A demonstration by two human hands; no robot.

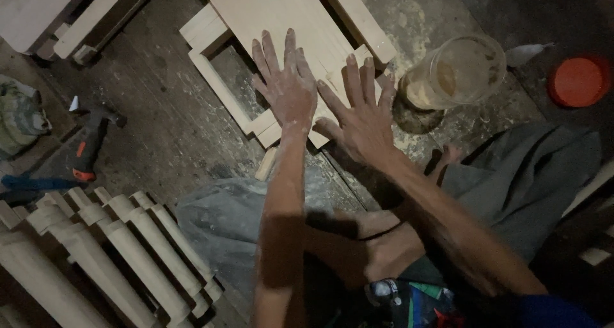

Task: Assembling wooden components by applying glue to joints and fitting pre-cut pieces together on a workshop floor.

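Both hands lie flat, fingers spread, pinching nothing: left hand [289, 88] and right hand [364, 117] press side by side on the near end of the pale wooden board [281, 15], which runs lengthwise away from me on the floor.

The flat board [281, 11] under the hands was pale bare wood, smooth and matt, with no paint. The frame strips [220, 88] around it were the same light raw wood. The left hand [288, 85] and the right hand [364, 114] looked dusty and chalky white. The floor [160, 123] was dark, rough and scratched, with pale dust on it. To the right, the jar [457, 72] was clear and shiny, cloudy inside. The round lid [579, 80] on the far right was red matt plastic. The turned posts [115, 251] near the left were bare pale wood, smooth and round. The hammer [93, 142] had a dark rubbery handle with orange bits.
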